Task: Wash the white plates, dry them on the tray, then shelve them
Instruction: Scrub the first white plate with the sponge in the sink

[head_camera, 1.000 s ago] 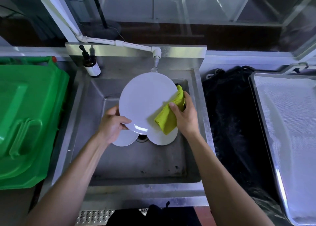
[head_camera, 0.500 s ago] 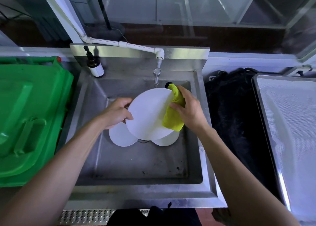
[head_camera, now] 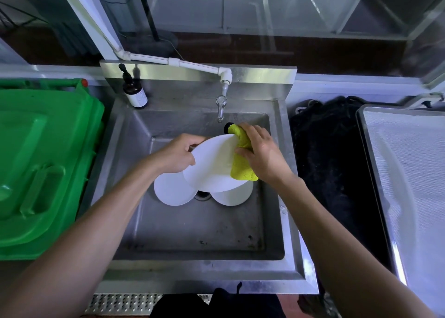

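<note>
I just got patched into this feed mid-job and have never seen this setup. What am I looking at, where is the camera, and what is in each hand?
No machine here: a person's bare hands, filmed by a head-worn camera looking down into a steel sink. The left hand grips a white plate by its rim, tilted over the basin. The right hand holds a yellow-green cloth against that plate. Two more white plates lie on the sink floor by the drain. A drying tray waits to the right, a green bin sits left.
</note>
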A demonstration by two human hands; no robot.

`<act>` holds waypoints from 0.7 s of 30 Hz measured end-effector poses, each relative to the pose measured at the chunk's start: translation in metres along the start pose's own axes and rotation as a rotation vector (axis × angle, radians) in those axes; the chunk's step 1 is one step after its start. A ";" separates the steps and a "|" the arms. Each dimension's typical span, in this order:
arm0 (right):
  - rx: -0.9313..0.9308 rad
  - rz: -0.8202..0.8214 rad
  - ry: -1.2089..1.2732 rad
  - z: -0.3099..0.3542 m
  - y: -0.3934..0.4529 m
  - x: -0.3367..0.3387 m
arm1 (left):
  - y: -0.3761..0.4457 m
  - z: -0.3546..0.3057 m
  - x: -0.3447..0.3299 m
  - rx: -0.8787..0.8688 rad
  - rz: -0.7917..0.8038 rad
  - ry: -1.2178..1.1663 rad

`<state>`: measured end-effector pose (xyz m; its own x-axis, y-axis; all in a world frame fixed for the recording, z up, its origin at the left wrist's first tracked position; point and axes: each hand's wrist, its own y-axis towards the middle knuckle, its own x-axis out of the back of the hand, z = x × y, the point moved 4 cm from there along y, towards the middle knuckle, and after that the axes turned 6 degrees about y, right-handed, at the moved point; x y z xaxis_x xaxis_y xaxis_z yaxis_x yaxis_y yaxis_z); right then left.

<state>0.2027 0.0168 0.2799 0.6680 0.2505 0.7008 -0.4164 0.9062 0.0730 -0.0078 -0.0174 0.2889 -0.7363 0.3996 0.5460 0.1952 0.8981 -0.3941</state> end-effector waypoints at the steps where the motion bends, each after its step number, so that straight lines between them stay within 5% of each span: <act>1: 0.008 -0.004 -0.020 0.000 0.000 0.000 | 0.000 -0.002 -0.001 0.001 -0.002 0.003; 7: 0.040 -0.144 -0.106 -0.008 -0.006 0.007 | 0.007 -0.004 -0.018 -0.029 -0.099 -0.020; 13: 0.081 -0.332 -0.132 -0.021 -0.012 0.024 | 0.004 0.009 -0.045 -0.005 -0.414 -0.387; 16: 0.096 -0.414 -0.130 -0.028 -0.020 0.033 | -0.009 0.039 -0.059 0.317 -0.626 -0.713; 18: 0.101 -0.441 -0.128 -0.032 -0.024 0.035 | -0.015 0.046 -0.081 0.544 -0.505 -0.983; 21: 0.121 -0.467 -0.118 -0.035 -0.029 0.032 | -0.008 0.024 -0.101 0.590 -0.205 -1.185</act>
<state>0.2579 0.0102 0.2756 0.7292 -0.2197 0.6481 -0.1622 0.8646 0.4756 0.0492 -0.0695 0.2194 -0.8909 -0.4006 -0.2141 -0.0714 0.5889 -0.8050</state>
